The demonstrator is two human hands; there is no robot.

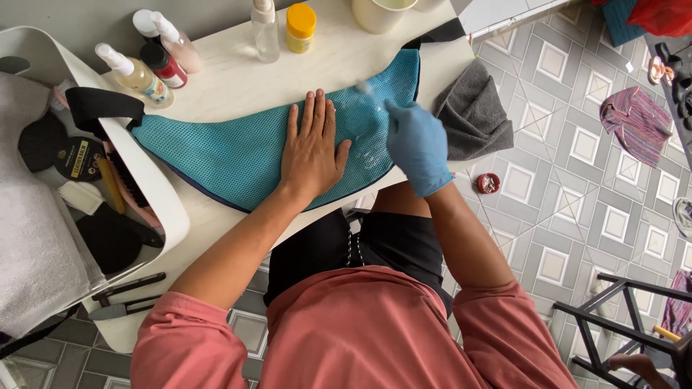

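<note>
The left hand [311, 148] lies flat, palm down and fingers spread, on the teal mesh bag [238, 155]. It grips nothing; the open palm appears to pin the fabric against the white table [231, 86] so that it does not slide. The right hand [417, 144], in a blue glove, is closed around a small object whose tip shows only as a blur above the mesh. What kind of tool it is cannot be told. Its end meets the mesh just beside the left thumb, where the fabric looks wet or foamy.

The bag lies flat across the table, its wide end to the right and its narrow end running left to a black strap [101, 104] that drapes over the rim of a white tub [155, 187]. The tub holds dark brushes, a tin and a grey towel [29, 252].

Spray bottles [137, 72] and an orange-lidded jar [300, 27] stand along the table's far edge, within reach yet off the fabric. A grey cloth [472, 115] hangs over the table's right corner, near the gloved hand. The floor below is patterned grey tile [577, 180].
</note>
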